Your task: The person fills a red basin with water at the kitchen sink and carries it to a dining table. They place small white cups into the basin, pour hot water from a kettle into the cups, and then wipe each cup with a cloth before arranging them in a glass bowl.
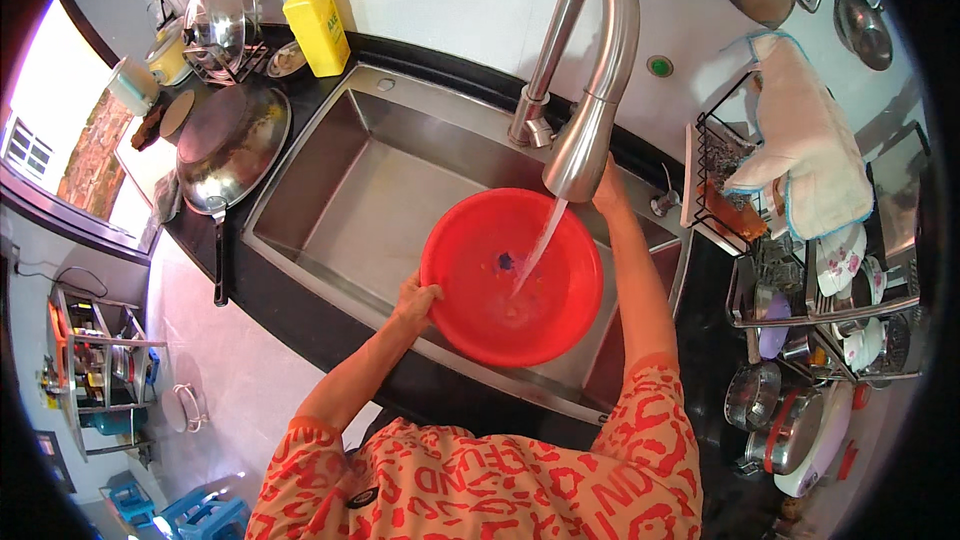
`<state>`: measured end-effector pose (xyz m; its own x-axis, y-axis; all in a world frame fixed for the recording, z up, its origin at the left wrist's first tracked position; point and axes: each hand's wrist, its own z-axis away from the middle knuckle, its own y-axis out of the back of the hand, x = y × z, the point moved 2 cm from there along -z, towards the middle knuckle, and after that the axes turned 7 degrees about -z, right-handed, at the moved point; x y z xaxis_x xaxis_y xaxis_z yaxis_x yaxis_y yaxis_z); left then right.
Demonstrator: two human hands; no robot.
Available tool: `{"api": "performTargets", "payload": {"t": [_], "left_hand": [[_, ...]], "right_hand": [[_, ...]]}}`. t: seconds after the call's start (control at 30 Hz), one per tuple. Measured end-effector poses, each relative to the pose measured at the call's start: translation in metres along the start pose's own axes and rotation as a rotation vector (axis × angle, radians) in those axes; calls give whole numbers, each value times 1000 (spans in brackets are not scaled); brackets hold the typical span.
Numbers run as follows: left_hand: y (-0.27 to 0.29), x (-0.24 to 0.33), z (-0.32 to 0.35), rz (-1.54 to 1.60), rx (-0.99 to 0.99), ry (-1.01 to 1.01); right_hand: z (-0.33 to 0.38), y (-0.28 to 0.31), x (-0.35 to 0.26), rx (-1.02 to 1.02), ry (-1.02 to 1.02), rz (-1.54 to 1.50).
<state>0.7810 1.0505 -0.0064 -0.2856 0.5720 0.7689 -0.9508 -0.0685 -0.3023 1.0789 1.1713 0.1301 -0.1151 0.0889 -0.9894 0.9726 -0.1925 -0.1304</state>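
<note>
A round red plastic basin (470, 325) is held over the steel sink (330, 230), and water runs into it from the faucet (597, 90). My left hand (416, 300) grips the basin's left rim, its thumb over the edge and its other fingers hidden beneath. Reaching past the basin's right side, my right hand (607, 190) is beside the faucet's spray head, which covers its fingers. I cannot tell what that hand touches. Shallow water and a small dark blue spot show at the bottom of the basin.
A yellow pump bottle (316, 25) stands at the sink's back left corner. Left of the sink lies a wok (232, 145), its black handle pointing toward me. On the right are a dish rack (830, 318) with bowls and a hanging cream oven mitt (805, 140).
</note>
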Motion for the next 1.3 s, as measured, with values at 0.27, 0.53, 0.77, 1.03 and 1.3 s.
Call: {"api": "performTargets", "payload": {"t": [0.27, 0.53, 0.77, 1.03, 1.3], "left_hand": [[2, 1, 0, 55, -49, -29], [5, -1, 1, 96, -49, -38], [7, -1, 1, 71, -52, -27], [-4, 4, 2, 70, -95, -25], [3, 24, -15, 15, -250, -20]], "right_hand": [[-69, 9, 83, -111, -20, -213], [-113, 30, 113, -209, -88, -30], [-51, 15, 53, -14, -37, -9], [156, 106, 107, 365, -484, 140], [230, 53, 96, 256, -458, -396]]}}
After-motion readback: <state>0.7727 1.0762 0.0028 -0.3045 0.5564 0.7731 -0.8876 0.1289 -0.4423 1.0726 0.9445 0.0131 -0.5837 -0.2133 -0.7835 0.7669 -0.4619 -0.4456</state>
